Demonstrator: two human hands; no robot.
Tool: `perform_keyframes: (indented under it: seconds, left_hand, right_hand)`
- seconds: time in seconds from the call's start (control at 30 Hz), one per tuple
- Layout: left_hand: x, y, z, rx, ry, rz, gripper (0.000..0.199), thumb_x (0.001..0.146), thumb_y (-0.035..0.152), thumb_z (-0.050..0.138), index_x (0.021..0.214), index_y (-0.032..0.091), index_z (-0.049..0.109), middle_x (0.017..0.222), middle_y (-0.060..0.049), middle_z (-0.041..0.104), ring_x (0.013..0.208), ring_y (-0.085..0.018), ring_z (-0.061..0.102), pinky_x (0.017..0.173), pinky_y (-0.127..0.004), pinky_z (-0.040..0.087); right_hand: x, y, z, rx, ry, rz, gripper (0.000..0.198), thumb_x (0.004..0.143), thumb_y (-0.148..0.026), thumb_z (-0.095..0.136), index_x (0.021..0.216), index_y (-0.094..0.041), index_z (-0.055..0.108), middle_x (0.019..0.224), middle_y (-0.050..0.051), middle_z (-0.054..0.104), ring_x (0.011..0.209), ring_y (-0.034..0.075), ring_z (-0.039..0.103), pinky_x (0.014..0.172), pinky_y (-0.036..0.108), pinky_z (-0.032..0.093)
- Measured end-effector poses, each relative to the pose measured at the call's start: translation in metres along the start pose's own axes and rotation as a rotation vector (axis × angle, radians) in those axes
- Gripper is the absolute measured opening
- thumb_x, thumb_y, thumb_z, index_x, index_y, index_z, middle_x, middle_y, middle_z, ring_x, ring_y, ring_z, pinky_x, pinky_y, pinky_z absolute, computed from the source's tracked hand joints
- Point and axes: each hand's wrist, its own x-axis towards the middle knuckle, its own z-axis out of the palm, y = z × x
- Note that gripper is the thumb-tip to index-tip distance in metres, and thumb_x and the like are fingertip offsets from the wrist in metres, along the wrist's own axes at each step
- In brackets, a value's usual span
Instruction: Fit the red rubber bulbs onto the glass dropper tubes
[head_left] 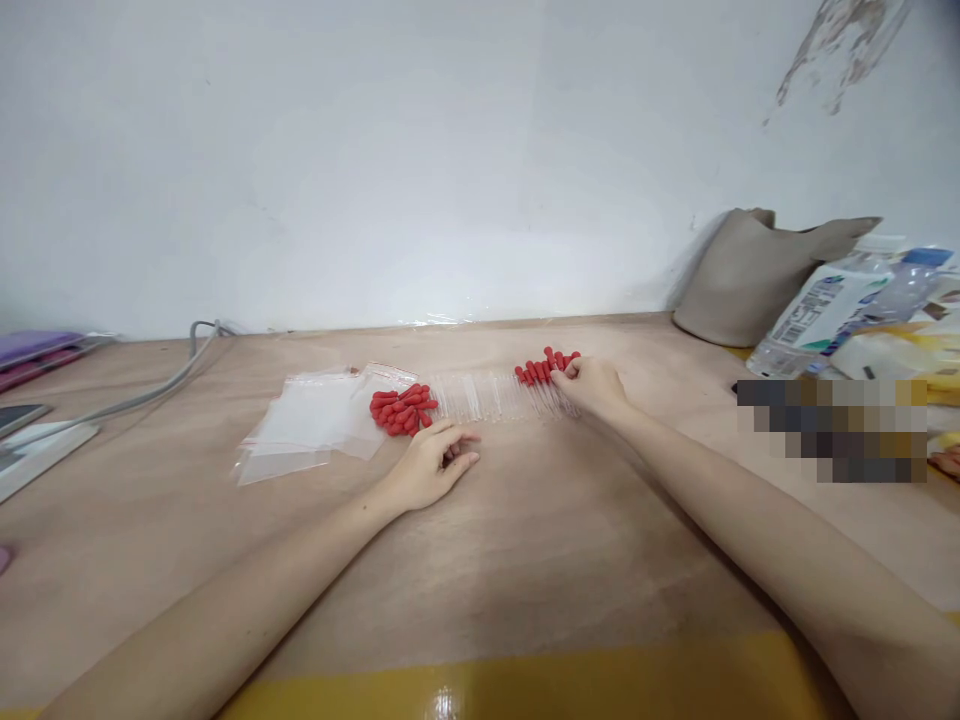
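Note:
My right hand (pixel 592 386) is at the right end of a row of thin clear tubes (pixel 472 396), its fingers pinched on a red rubber bulb at the end of a tube. Several tubes beside it carry red bulbs (pixel 534 372) on their far ends, like droppers. My left hand (pixel 436 464) rests on the table in front of the tubes, thumb and fingers apart, with nothing visible between them. Just beyond its knuckles lies a heap of loose red rubber bulbs (pixel 402 409). The heap sits partly on clear zip bags (pixel 311 415) spread to the left.
A grey cable (pixel 169 385) runs along the left, near a phone (pixel 22 418) and purple packets (pixel 37 350). At right stand a grey-brown container (pixel 750 280), a plastic bottle (pixel 821 310) and a yellow bag (pixel 915 355). A white wall rises behind the wooden table (pixel 525 560).

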Motion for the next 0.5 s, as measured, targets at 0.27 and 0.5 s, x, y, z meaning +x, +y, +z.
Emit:
perform_keyframes:
  seconds: [0.27, 0.5]
  left_hand:
    - [-0.001, 0.001, -0.002, -0.012, 0.003, 0.035, 0.018, 0.083, 0.024, 0.048, 0.096, 0.018, 0.060, 0.085, -0.004, 0.055, 0.068, -0.011, 0.053, 0.064, -0.025, 0.046]
    - [0.000, 0.001, -0.001, -0.027, -0.006, 0.034, 0.017, 0.083, 0.022, 0.049, 0.093, 0.017, 0.061, 0.085, -0.004, 0.055, 0.068, -0.011, 0.053, 0.065, -0.024, 0.046]
  right_hand:
    - [-0.007, -0.007, 0.007, -0.072, -0.004, 0.051, 0.032, 0.071, -0.048, 0.050, 0.057, -0.019, 0.056, 0.068, 0.004, 0.061, 0.067, 0.018, 0.056, 0.054, 0.026, 0.036]
    - [-0.021, -0.037, 0.010, -0.125, -0.098, -0.109, 0.025, 0.075, -0.038, 0.049, 0.062, -0.020, 0.060, 0.069, 0.006, 0.062, 0.073, 0.022, 0.059, 0.063, 0.032, 0.041]
